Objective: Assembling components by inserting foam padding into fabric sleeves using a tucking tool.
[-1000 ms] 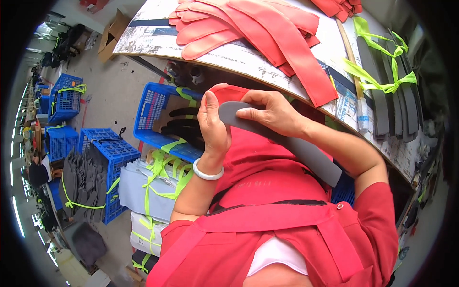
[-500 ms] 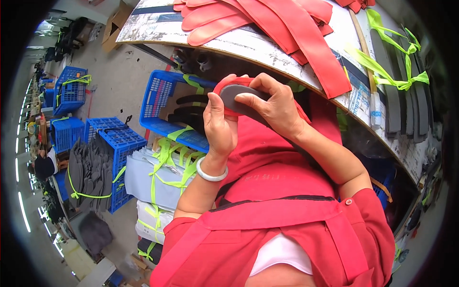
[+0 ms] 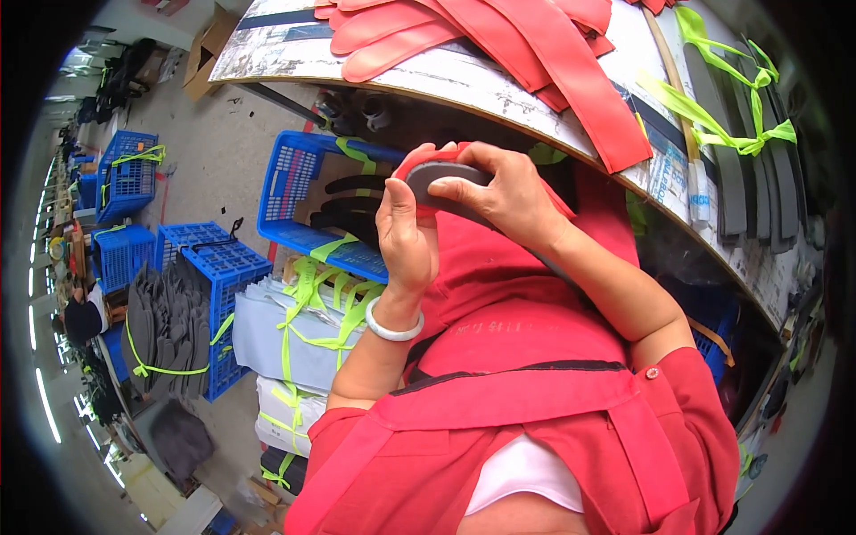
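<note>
The grey strip (image 3: 421, 183) looks matte and flat with a rounded end, and a red strip (image 3: 412, 163) curves behind it, showing as a bright rim around that end. Both lie between the hands, in front of the person's red apron (image 3: 499, 334) and near the edge of the surface (image 3: 267, 58), which carries more red pieces (image 3: 571, 80). The right hand (image 3: 515, 198) pinches the grey strip between thumb and fingers, while the left hand (image 3: 408, 239) curls around the red strip, its thumb upright beside the rounded end.
</note>
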Demonstrator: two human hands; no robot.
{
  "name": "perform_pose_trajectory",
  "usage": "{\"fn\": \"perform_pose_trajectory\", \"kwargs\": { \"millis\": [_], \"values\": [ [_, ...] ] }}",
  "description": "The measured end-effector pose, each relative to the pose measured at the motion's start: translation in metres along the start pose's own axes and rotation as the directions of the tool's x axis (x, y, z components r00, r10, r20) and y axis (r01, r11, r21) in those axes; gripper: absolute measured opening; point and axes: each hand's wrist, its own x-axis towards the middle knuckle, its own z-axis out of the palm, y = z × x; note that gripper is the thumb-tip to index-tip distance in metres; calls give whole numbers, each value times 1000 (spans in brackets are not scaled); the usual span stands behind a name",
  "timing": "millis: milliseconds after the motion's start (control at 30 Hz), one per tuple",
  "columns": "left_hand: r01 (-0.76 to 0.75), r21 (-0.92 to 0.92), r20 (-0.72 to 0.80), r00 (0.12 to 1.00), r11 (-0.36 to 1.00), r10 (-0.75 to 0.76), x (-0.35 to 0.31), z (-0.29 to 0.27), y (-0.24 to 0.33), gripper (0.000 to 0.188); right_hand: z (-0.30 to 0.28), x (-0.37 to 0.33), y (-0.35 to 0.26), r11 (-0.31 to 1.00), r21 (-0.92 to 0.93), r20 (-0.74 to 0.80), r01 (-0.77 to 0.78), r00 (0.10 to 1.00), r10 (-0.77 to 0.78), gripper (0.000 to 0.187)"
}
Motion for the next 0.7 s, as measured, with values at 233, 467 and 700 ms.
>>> {"fn": "perform_pose_trajectory", "kwargs": {
  "millis": [233,467,700],
  "values": [
    [57,16,-11,998,998,-57,-2,-1,7,51,13,-7,7,951,305,57,-44,998,28,35],
    [648,165,246,703,744,-667,33,-79,32,29,15,-8,15,993,103,182,-59,983,39,39],
    [669,151,292,674,728,-679,23,-70,20,29,20,-5,21,989,106,273,-106,959,73,33]
  ]
}}
